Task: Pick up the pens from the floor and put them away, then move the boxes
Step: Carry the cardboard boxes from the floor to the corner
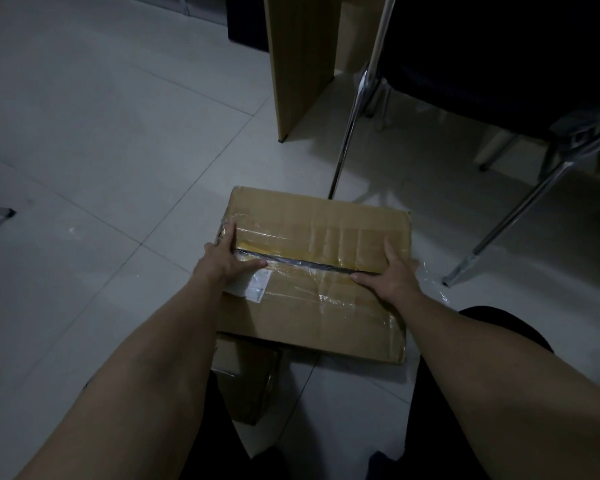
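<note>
A large taped cardboard box [312, 237] sits in front of me on the tiled floor, its top flaps split by a dark seam. My left hand [226, 258] lies on the box's left edge, thumb along the seam and fingers over the side. At the right edge, my right hand [392, 271] has its thumb on top and fingers wrapped down the side. A smaller cardboard box [250, 379] lies partly under the big one, near my legs. No pens are in sight.
A wooden desk panel [302, 64] stands beyond the box. A chair with chrome legs [520, 209] and a dark seat stands at the right. Another metal leg [0, 213] pokes in at the left edge. Pale floor tiles [101, 133] stretch to the left.
</note>
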